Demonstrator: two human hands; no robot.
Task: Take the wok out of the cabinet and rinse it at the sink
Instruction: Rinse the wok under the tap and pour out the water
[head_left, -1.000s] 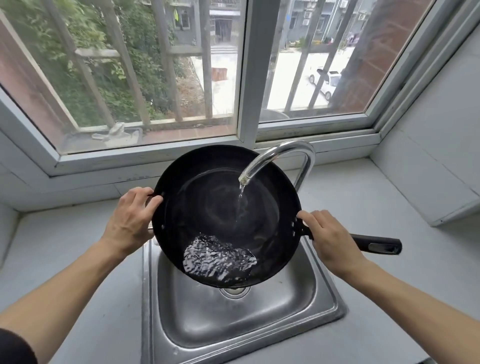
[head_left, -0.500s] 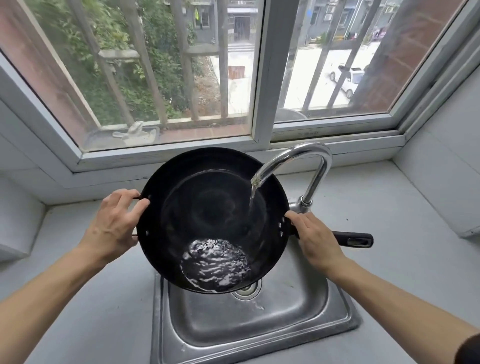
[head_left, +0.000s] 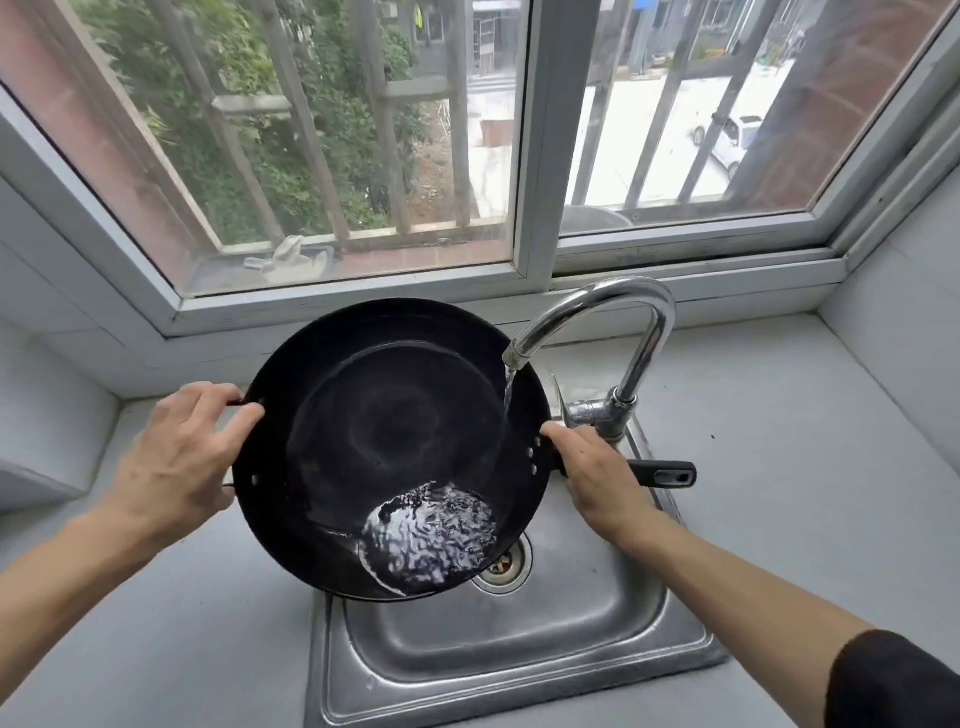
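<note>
Wok (head_left: 395, 415) has slid left since a second ago, so the tap (head_left: 597, 312) stream now lands near its right rim. Left hand (head_left: 176, 462) grips the loop handle, right hand (head_left: 597, 473) wraps the long handle — mid-rinse over the sink (head_left: 519, 665). Next I'd swirl and tip it out.

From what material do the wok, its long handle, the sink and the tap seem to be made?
Wok: likely dark metal, perhaps carbon steel or coated; matte black, thin rim, rivets by each handle.
Long handle: probably black plastic, with a moulded hanging slot.
Sink: stainless steel, by its brushed grey sheen.
Tap: chromed metal, mirror-bright.
</note>
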